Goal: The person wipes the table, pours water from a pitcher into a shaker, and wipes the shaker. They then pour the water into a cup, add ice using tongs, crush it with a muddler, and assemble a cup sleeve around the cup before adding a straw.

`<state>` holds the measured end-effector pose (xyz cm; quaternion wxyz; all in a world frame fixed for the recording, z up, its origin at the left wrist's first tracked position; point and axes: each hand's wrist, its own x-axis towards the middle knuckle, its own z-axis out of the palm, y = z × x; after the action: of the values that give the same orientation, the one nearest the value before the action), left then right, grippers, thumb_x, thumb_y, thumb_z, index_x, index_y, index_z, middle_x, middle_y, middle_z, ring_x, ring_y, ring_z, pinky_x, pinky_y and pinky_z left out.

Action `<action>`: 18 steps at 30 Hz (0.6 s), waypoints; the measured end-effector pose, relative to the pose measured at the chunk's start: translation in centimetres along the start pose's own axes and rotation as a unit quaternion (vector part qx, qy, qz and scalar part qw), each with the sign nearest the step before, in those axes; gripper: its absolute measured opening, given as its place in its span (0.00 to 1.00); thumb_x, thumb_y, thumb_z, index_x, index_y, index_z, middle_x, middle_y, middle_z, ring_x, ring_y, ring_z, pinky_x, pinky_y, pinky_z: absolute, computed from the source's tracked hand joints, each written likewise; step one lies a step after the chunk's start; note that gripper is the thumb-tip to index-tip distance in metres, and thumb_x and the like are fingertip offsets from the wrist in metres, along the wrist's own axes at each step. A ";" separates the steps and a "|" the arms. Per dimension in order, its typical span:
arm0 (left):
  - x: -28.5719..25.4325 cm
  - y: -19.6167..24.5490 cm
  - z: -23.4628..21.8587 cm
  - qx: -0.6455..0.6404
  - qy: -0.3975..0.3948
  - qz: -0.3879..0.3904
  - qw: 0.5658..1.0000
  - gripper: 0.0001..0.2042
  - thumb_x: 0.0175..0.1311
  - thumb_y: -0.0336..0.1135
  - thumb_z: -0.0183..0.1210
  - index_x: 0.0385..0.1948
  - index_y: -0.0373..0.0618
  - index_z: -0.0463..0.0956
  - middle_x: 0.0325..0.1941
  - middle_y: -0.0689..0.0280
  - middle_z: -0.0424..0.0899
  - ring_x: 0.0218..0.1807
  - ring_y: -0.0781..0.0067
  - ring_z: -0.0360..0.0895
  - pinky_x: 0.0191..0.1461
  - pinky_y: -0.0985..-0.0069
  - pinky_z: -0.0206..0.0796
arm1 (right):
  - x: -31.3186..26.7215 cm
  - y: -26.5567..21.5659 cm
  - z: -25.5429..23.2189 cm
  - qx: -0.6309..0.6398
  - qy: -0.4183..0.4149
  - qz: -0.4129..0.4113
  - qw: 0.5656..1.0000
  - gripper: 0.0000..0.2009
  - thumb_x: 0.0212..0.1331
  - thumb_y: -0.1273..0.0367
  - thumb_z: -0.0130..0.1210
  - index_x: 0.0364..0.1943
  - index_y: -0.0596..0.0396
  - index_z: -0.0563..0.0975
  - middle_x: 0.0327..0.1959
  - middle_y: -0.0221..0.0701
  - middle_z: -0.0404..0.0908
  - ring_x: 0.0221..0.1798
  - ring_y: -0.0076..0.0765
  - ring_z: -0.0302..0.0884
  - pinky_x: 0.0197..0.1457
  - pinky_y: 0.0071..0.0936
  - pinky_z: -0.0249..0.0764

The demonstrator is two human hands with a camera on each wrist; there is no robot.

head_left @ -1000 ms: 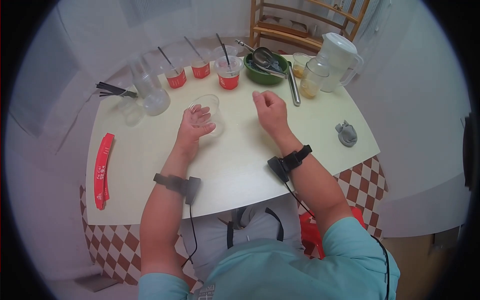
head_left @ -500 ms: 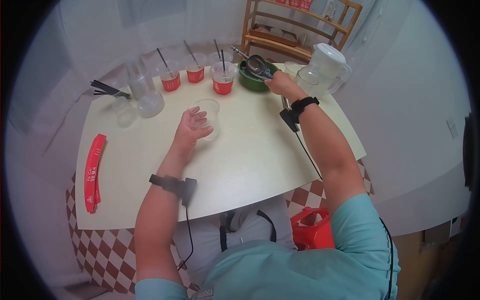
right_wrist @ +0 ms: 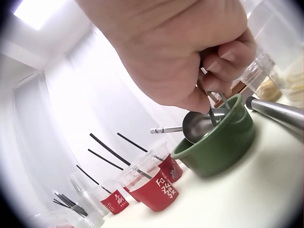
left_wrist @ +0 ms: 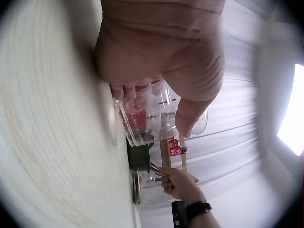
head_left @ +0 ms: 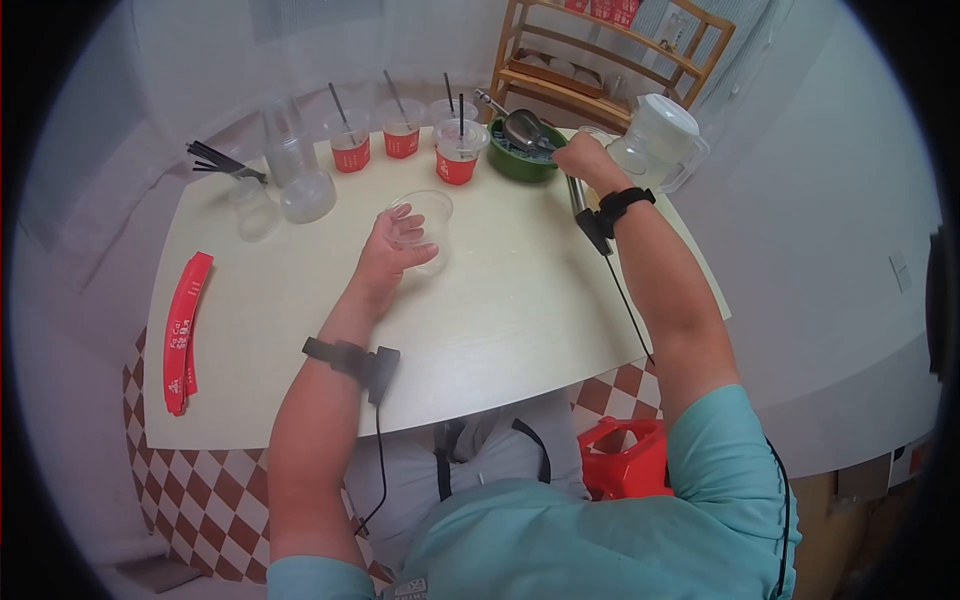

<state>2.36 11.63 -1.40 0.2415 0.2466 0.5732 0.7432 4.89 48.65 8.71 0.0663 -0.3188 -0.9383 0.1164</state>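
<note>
My left hand (head_left: 382, 262) holds a clear plastic cup (left_wrist: 154, 114) close over the table, with the thumb on one side and the fingers on the other. At the far right of the table, my right hand (head_left: 592, 165) grips metal tongs (right_wrist: 213, 115) by their arms. Their lower ends reach into the green bowl (right_wrist: 223, 147), where the bowl wall hides them. A metal scoop (head_left: 522, 128) also leans in that bowl, its handle pointing away to the left.
Several red-banded cups (head_left: 457, 167) with black straws stand along the back. Stacked clear cups (head_left: 306, 195), loose straws (head_left: 225, 162) and red paper bands (head_left: 184, 335) occupy the left. A metal rod (right_wrist: 280, 113) lies beside the bowl; a lidded pitcher (head_left: 662, 135) stands behind my right hand.
My right hand has moved from above the middle of the table out to the green bowl and taken hold of the tongs. The left hand keeps the cup in about the same place.
</note>
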 end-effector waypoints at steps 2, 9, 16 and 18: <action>0.0 -0.1 -0.1 0.001 0.001 0.001 1.000 0.44 0.53 0.30 0.72 0.72 0.38 0.54 0.71 0.49 0.66 0.71 0.53 0.64 0.75 0.59 0.55 | -0.2 -0.3 0.1 -0.010 0.008 -0.013 1.000 0.19 0.55 0.66 0.54 0.47 0.65 0.82 0.48 0.51 0.85 0.52 0.58 0.83 0.56 0.42 0.77; 0.0 -0.1 0.0 0.010 -0.006 0.001 1.000 0.43 0.53 0.29 0.72 0.72 0.39 0.55 0.72 0.49 0.65 0.74 0.51 0.61 0.75 0.59 0.55 | -0.4 0.2 0.0 0.005 0.035 -0.029 0.999 0.19 0.56 0.65 0.54 0.47 0.65 0.82 0.47 0.52 0.85 0.52 0.58 0.83 0.55 0.45 0.77; -0.2 0.0 0.1 0.009 -0.017 -0.007 1.000 0.45 0.51 0.27 0.73 0.72 0.40 0.55 0.73 0.49 0.64 0.77 0.48 0.57 0.76 0.58 0.55 | -1.7 1.1 -1.2 0.044 0.086 -0.054 0.994 0.18 0.57 0.61 0.54 0.39 0.65 0.84 0.41 0.51 0.86 0.48 0.59 0.83 0.53 0.45 0.77; 0.0 -0.2 0.0 0.023 -0.023 -0.006 0.999 0.45 0.51 0.27 0.73 0.73 0.41 0.55 0.74 0.50 0.63 0.76 0.48 0.57 0.75 0.58 0.56 | -3.0 1.1 -2.3 0.085 0.082 -0.067 0.991 0.18 0.58 0.61 0.55 0.38 0.65 0.84 0.38 0.50 0.86 0.45 0.55 0.84 0.51 0.43 0.77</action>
<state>2.33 11.69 -1.59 0.2532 0.2654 0.5859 0.7226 8.37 48.07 10.46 0.1776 -0.2566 -0.9357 0.1645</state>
